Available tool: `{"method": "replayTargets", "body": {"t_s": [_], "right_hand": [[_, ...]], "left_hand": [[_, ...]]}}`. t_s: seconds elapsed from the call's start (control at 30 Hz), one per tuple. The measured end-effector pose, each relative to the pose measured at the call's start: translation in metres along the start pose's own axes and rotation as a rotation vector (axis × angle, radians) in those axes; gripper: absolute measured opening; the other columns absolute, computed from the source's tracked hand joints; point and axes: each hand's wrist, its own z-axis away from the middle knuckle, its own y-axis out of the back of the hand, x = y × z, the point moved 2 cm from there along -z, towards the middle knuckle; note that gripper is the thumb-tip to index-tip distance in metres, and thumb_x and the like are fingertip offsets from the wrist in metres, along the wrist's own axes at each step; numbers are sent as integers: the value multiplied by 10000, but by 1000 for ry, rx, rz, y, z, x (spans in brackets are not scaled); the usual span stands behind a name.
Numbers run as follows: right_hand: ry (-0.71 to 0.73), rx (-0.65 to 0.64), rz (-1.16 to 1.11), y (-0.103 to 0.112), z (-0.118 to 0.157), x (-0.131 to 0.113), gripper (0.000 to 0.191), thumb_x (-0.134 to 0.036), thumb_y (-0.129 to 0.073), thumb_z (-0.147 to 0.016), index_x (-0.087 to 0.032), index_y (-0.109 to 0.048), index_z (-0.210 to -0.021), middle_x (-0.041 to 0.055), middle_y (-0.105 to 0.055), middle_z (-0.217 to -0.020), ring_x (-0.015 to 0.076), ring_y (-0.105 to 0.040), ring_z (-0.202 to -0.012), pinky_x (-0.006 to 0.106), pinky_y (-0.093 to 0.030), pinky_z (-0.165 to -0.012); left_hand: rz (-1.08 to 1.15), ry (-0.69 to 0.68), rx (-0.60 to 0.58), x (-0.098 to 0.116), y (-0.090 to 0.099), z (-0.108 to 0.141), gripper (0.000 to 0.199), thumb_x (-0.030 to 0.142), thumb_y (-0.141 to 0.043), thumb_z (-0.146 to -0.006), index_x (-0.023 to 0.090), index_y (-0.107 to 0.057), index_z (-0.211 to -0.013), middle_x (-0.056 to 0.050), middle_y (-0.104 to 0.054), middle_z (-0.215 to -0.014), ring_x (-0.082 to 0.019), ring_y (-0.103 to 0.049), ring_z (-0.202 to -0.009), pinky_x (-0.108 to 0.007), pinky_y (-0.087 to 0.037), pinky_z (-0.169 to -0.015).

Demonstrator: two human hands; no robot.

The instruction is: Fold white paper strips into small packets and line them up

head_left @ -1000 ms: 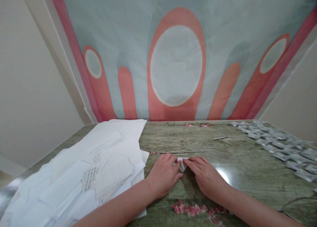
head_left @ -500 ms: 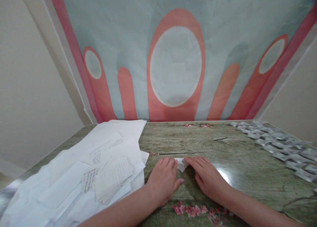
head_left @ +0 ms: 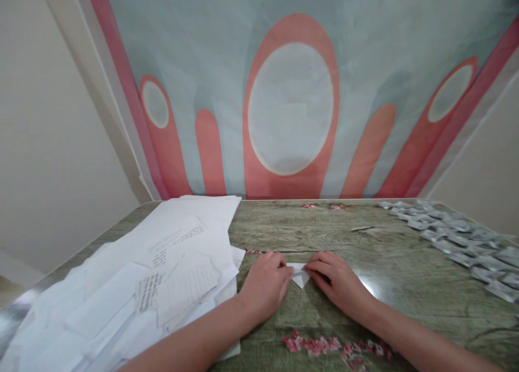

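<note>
A small folded white paper (head_left: pixel 300 277) lies on the wood-patterned table between my two hands, one corner pointing toward me. My left hand (head_left: pixel 268 283) pinches its left end, thumb drawn in against the bent fingers. At the right end, my right hand (head_left: pixel 334 280) has its fingers and thumb closed on the paper. The fingertips cover both ends of the piece.
A large heap of white sheets and printed scraps (head_left: pixel 186 280) spreads over the left of the table (head_left: pixel 284 226). Rows of silvery folded pieces (head_left: pixel 458 234) lie at the right. A patterned backdrop (head_left: pixel 365 47) rises behind the far edge.
My left thumb has moved up from the table to the paper, and the fingers of both hands have bent in. More of the folded paper shows between them.
</note>
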Motion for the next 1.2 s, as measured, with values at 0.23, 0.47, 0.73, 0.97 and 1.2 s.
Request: {"method": "replayTargets", "body": {"t_s": [0.23, 0.47, 0.73, 0.97, 1.2], "right_hand": [[-33, -7, -1, -1, -4, -1, 136, -178, -525, -844, -224, -649, -874, 19, -597, -794, 169, -549, -783, 305, -428, -707], [-8, 11, 22, -5, -5, -3, 114, -186, -556, -824, -225, -645, -884, 20, -592, -795, 170, -548, -774, 300, -421, -690], [-1, -11, 66, -5, -5, -7, 101, -185, -547, -841, -221, -638, -867, 20, -584, -794, 175, -532, -790, 303, -400, -700], [46, -6, 139, -3, -6, -13, 102, -175, -532, -855, -195, -631, -842, 26, -589, -791, 175, -517, -784, 313, -369, -719], [167, 59, 256, -5, -5, -18, 164, -135, -518, -852, -176, -638, -749, 25, -578, -730, 165, -496, -725, 309, -360, -715]], "left_hand": [[69, 52, 17, -11, -4, -8, 167, 277, -502, -878, 242, -647, -953, -16, -606, -847, -180, -515, -839, -302, -391, -773], [54, 55, 23, -8, -3, -11, 146, 317, -546, -854, 234, -658, -897, -14, -617, -845, -179, -528, -845, -297, -379, -767], [-104, -75, -35, -5, 3, -13, 148, 265, -506, -880, 220, -644, -852, -16, -609, -820, -174, -530, -803, -307, -349, -725], [-259, -142, -31, 1, 1, -13, 116, 215, -537, -863, 186, -605, -775, -21, -577, -786, -182, -509, -785, -315, -330, -693], [-314, -134, -24, 5, -1, -13, 123, 207, -553, -855, 171, -602, -748, -23, -570, -773, -186, -505, -774, -323, -330, -679]]}}
